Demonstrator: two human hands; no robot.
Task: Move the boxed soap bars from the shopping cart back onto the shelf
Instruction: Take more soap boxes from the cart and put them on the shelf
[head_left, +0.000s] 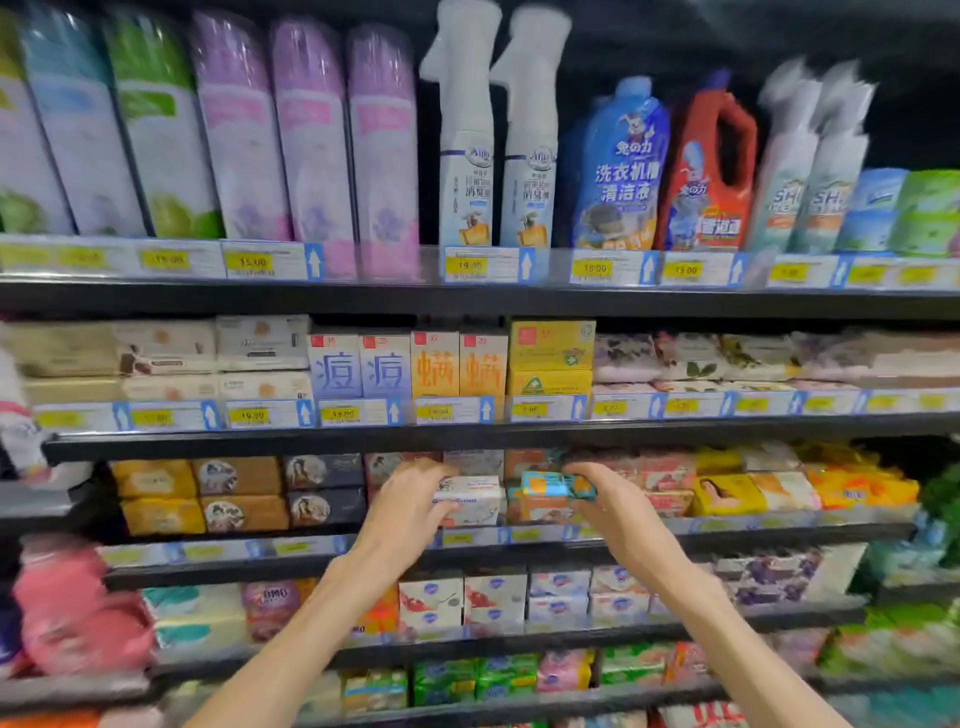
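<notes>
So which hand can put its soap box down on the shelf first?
Probably the left hand: its white soap box already sits among the shelf's boxes, while the right hand holds its teal-and-orange box tilted above the stack.

The left hand (410, 499) and right hand (605, 499) reach side by side to one shelf (779, 532), a soap box (470, 501) just right of the left hand and a smaller box (553, 486) just left of the right hand. Stacked boxes (239, 493) lie left of the left hand, and packs (753, 491) right of the right hand. Bottles (498, 130) stand two shelves above both hands.
</notes>
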